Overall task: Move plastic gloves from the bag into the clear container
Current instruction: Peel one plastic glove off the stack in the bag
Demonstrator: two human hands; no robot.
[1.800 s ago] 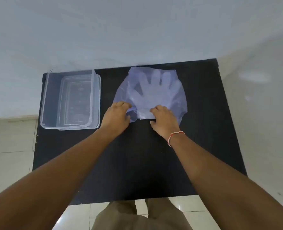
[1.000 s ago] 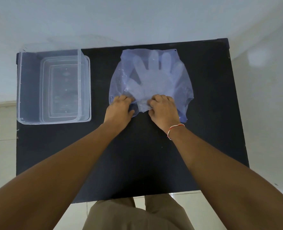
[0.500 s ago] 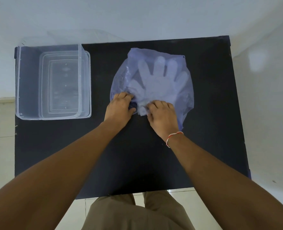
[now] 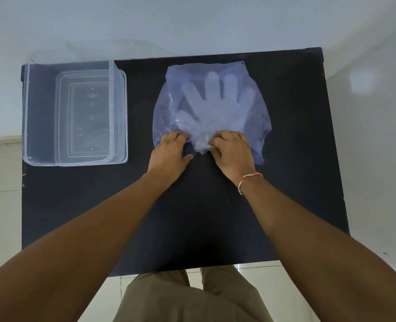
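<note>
Gloves (image 4: 212,105) lie flat inside the bag (image 4: 258,117) at 12 o'clock on the table (image 4: 297,182). Left hand (image 4: 169,153) pinches the bag mouth to hold it down, while right hand (image 4: 233,151) grasps the glove cuffs, probably for pulling them out. The clear container (image 4: 41,112) waits open at 10 o'clock.

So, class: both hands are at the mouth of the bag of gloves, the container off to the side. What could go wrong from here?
1. The left hand only pins the bag at its edge; the bag may drag along as the right hand pulls.
2. The gloves lie stacked, so several may come out together.
3. The container is well left; gloves may drop on the table on the way.
</note>
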